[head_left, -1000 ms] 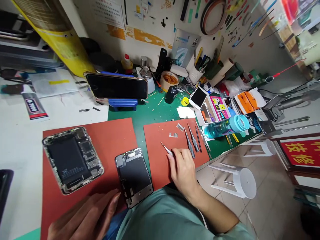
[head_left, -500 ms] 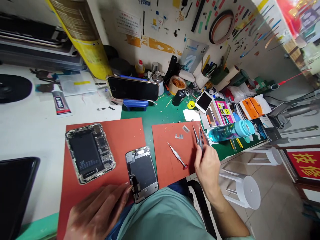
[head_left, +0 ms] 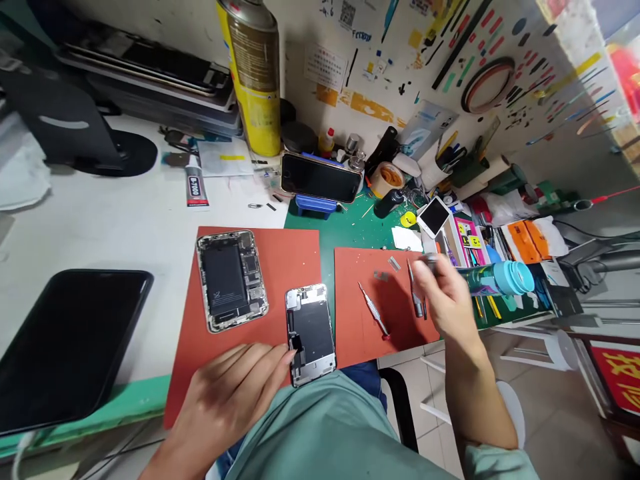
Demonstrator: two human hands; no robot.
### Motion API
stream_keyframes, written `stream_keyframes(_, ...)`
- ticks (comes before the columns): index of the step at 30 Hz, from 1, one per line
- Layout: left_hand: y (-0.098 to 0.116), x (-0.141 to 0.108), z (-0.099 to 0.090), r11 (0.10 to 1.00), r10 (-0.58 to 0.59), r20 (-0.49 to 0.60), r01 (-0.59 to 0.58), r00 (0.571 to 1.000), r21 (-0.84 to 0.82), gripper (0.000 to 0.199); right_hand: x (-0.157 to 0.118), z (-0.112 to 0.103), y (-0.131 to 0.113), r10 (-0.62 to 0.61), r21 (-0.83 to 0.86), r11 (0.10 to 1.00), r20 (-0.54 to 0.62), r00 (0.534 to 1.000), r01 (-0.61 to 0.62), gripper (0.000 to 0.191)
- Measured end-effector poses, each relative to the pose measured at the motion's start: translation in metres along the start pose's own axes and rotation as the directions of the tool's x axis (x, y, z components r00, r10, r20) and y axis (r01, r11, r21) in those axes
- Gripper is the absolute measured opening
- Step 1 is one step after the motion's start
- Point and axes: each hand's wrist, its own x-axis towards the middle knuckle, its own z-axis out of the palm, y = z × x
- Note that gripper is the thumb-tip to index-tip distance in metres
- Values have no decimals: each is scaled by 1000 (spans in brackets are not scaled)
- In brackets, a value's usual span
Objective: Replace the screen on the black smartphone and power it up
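1. My left hand point(head_left: 243, 383) is at the near part of the left red mat point(head_left: 295, 257). Its finger tips are close together at the left edge of the phone screen point(head_left: 313, 327). I can't tell if they are pinching it.
2. The screen lies with its back up, across the right edge of that mat, near the front edge of the surface point(head_left: 170, 230). A black strip point(head_left: 299, 347) shows by my finger tips.
3. The open phone body point(head_left: 233, 281) lies near the far left corner of the same mat. Its insides face up.
4. My right hand point(head_left: 447, 293) is up over the right edge of the right red mat point(head_left: 350, 320). The fingers are bent in, holding a dark thing point(head_left: 431, 260), too blurry to name.
5. A thin screwdriver point(head_left: 374, 310) lies on the right mat, its red end nearest the front edge.
6. A gray tool point(head_left: 417, 305) lies near that mat's right edge, just beside my right hand.
7. Two small silver bits point(head_left: 395, 264) lie near that mat's far edge.
8. A blue bottle point(head_left: 495, 279) is past the mat's right edge.
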Motion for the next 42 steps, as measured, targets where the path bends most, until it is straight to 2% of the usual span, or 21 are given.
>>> stream_keyframes(1, 0, 0, 0, 1000, 3, 0, -3, 1000, -1, 14, 6, 2, 8, 26, -162, 987, 72, 997, -15, 22)
stream_keyframes(3, 0, 1, 0, 1000, 9, 8, -9, 1000, 3, 14, 16, 8, 24, 74, -431, 902, 150, 986, -2, 12)
stream_keyframes(5, 0, 1, 1, 1000, 10, 10, -10, 1000, 13, 13, 21, 14, 37, 96, -524, 852, 182, 979, 14, 5)
stream_keyframes(11, -1, -3, 1, 1000, 5, 2, -5, 1000, 15, 13, 27, 14, 54, 129, -506, 862, 231, 964, 5, 15)
stream_keyframes(15, -3, -5, 2, 1000, 26, 11, -27, 1000, 17, 14, 47, 13, 53, 142, -448, 894, 243, 960, -19, 19)
stream_keyframes(19, -3, -6, 2, 1000, 10, 14, -10, 1000, 26, 14, 66, 23, 49, 114, -418, 908, 237, 965, -4, 17)
stream_keyframes(24, 0, -3, 1, 1000, -13, 0, 13, 1000, 22, 15, 57, 21, 26, 42, -449, 893, 105, 994, 10, 22)
stream_keyframes(27, 1, -1, 1, 1000, -3, -2, 3, 1000, 20, 15, 43, 5, 1, -32, -375, 926, 21, 999, 38, 28)
stream_keyframes(30, 2, -2, 0, 999, -2, 8, 2, 1000, 34, 13, 33, -7, -28, -148, -163, 976, 4, 989, 147, 29)
stream_keyframes(32, 4, -2, 0, 999, -26, 12, 26, 1000, 35, 12, 29, -5, -43, -197, -21, 980, 15, 980, 197, 27)
stream_keyframes(35, 6, -2, -1, 998, -52, 3, 51, 999, 24, 12, 24, 15, -56, -195, 180, 966, 34, 980, 186, 23)
stream_keyframes(37, 7, 0, -2, 999, -44, -2, 44, 999, 25, 11, 19, 34, -58, -182, 242, 956, 43, 982, 167, 27)
stream_keyframes(40, 7, 1, -3, 999, -22, 25, 21, 999, 42, 8, 12, 59, -56, -217, 233, 953, 84, 973, 193, 40)
stream_keyframes(42, 7, 0, -2, 998, -14, 33, 12, 999, 57, 8, 9, 70, -52, -277, 203, 947, 131, 952, 248, 39)
